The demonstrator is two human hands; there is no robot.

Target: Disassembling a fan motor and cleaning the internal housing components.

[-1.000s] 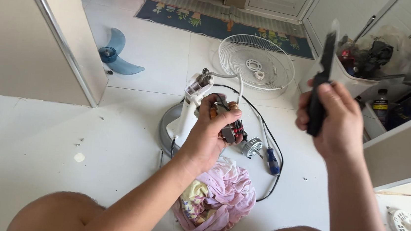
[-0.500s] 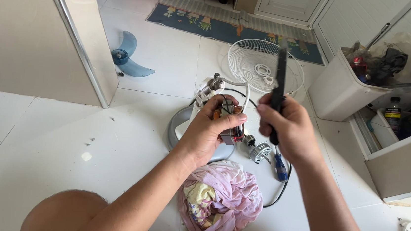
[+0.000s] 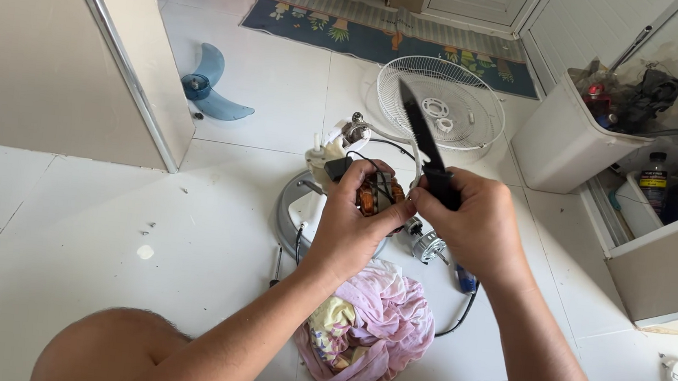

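The left hand (image 3: 352, 228) has its grip closed around a fan motor (image 3: 373, 195). The right hand (image 3: 471, 222) grips a black knife (image 3: 423, 141), blade tilted up, just beside the motor.

Bright, even daylight fills the room, bouncing off the white tiled floor (image 3: 91, 218) with no harsh glare and only soft, short shadows under the wire fan guard (image 3: 444, 106) and the pink cloth (image 3: 380, 325). The centre of the frame is sharp, down to the black knife (image 3: 425, 145) and the copper motor windings, while the forearms at the bottom edge look slightly soft. Wide-angle distortion tilts the door frame (image 3: 118, 57) and cabinet lines near the edges.
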